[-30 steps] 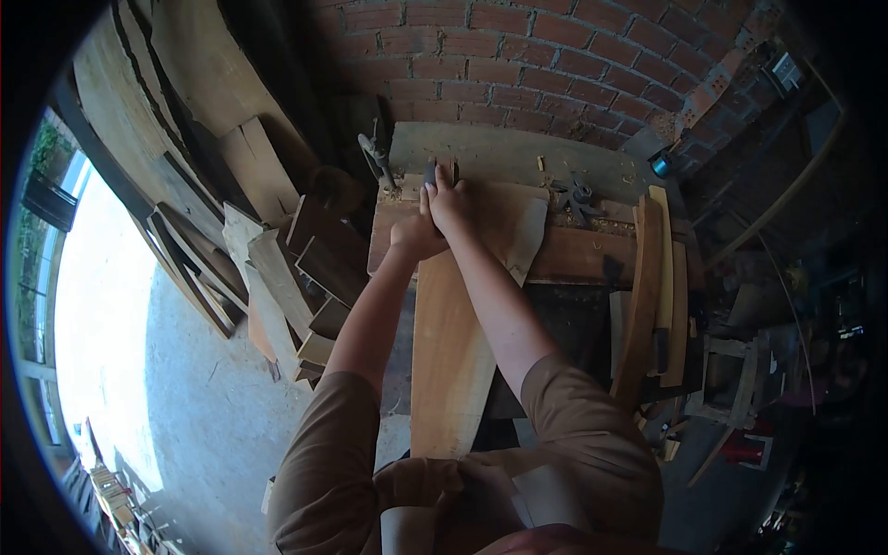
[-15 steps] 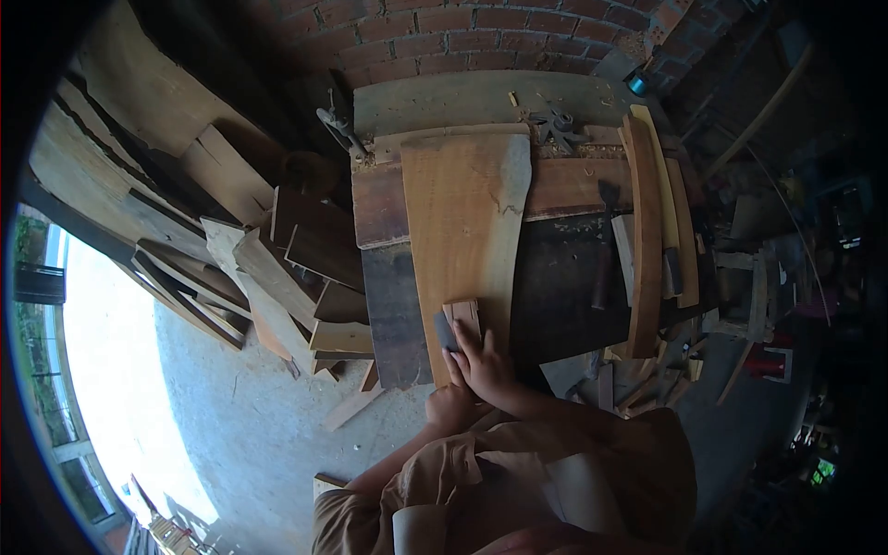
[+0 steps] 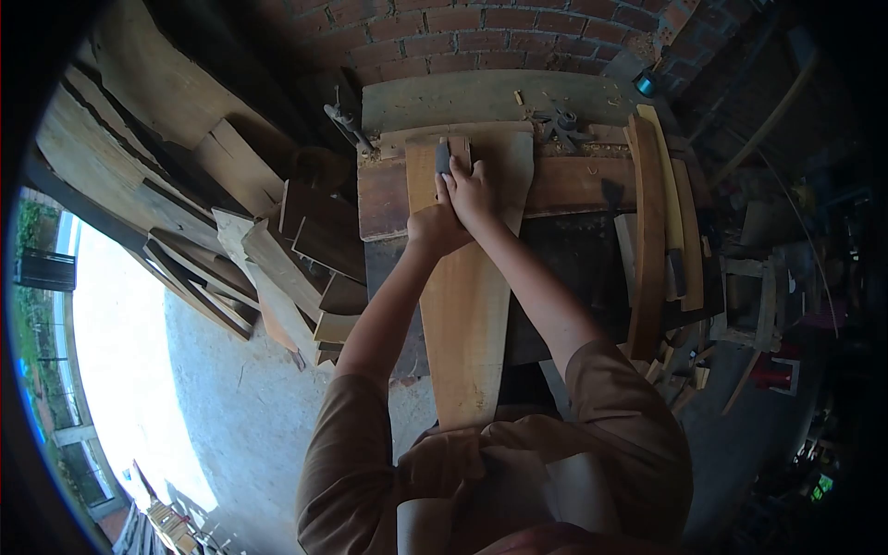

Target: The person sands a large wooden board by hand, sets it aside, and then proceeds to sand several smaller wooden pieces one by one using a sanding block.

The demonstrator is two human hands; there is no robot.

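Observation:
A long tapered wooden board [image 3: 462,342] lies on the workbench, its near end reaching my body. On its far end sits a small wooden sanding block [image 3: 460,150] with a dark grey sheet, apparently sandpaper [image 3: 443,158], along its left side. My right hand [image 3: 472,197] presses on the block from behind, fingers stretched along its top. Just left of it, my left hand [image 3: 435,228] is closed behind the block, thumb against the right hand. The block's underside is hidden.
Curved wooden strips [image 3: 645,231] lie on the bench's right side, beside a dark chisel-like tool [image 3: 610,199]. A star-shaped metal part [image 3: 562,128] and a clamp [image 3: 347,127] stand at the back. Boards and offcuts [image 3: 254,171] are piled left; a brick wall [image 3: 462,42] rises behind.
Both hands have pushed the sanding block forward along the board, from its near part to its far end. My arms are now stretched out.

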